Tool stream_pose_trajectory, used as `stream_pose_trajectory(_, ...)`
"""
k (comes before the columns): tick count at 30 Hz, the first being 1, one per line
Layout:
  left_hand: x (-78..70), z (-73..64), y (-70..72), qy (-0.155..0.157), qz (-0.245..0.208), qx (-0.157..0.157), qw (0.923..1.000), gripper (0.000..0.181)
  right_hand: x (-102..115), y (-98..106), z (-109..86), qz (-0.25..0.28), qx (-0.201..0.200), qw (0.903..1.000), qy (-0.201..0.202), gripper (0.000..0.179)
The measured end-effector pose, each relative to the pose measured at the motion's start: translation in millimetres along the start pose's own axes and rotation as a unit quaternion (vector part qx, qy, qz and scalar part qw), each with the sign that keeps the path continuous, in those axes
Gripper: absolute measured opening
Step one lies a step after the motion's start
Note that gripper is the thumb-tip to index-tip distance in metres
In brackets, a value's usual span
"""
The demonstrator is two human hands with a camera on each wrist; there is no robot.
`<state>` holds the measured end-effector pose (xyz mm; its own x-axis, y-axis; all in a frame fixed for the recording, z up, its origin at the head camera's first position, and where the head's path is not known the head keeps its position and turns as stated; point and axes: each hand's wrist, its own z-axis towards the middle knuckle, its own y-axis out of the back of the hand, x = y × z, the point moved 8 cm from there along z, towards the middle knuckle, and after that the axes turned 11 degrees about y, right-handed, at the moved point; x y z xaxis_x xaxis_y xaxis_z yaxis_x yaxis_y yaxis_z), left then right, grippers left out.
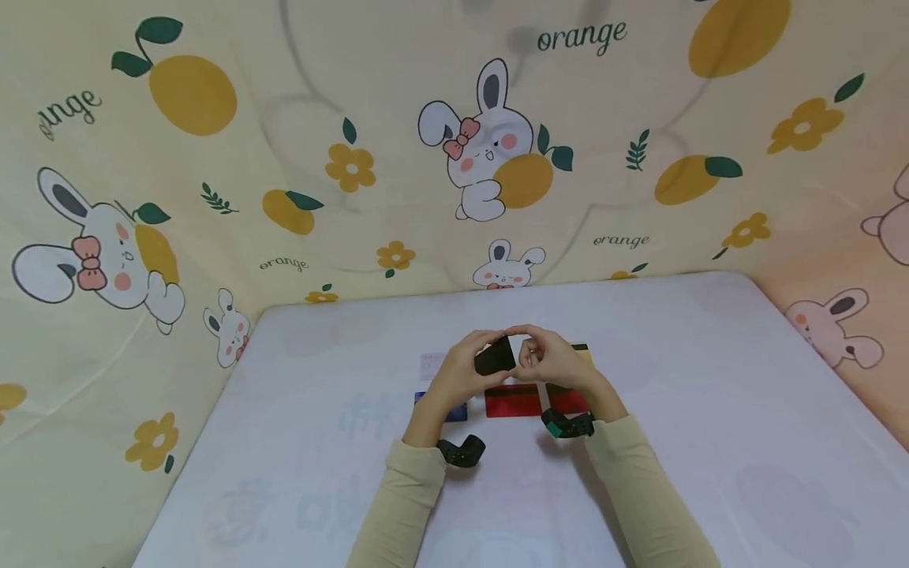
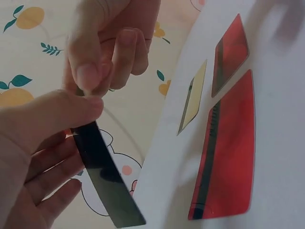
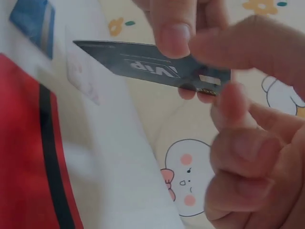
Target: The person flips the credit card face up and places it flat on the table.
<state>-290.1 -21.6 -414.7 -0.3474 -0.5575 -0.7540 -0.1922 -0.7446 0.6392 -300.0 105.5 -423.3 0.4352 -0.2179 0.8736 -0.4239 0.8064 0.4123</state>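
Note:
A dark card with silver "VIP" lettering is held up above the table, between both hands. My left hand grips this black card with the thumb on one face and fingers behind. My right hand pinches the card's other end between thumb and index finger, its remaining fingers curled in. In the left wrist view, the black card slants downward with a glossy dark face, and the two thumbs meet near its upper end.
Below the hands, two red cards with dark stripes lie on the white table. A blue card is partly behind the left wrist. Farther back are a pale pink card and a yellow card. A patterned cloth hangs behind.

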Motion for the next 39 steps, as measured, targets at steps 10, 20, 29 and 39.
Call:
stream_pose_trajectory(10,-1.1,0.8,7.3,-0.023,-0.038,-0.023,0.9987,0.059,-8,3,-3.7,0.086,-0.008,0.9956,-0.037,0.065)
stream_pose_trajectory(20,-1.5,0.7,20.5,-0.023,-0.096,-0.047,0.994,0.06,-22,2,-5.9,0.122,-0.03,0.9884,-0.085,0.066)
stream_pose_trajectory(29,-4.6,-2.5,24.8,-0.028,-0.136,-0.053,0.9889,0.061,-34,-17,-6.7,0.136,0.025,0.9857,-0.097,0.067)
stream_pose_trajectory(39,-7.0,-3.5,27.0,-0.022,-0.157,-0.05,0.9861,0.062,-40,-27,-3.8,0.145,0.018,0.9817,-0.123,0.065)
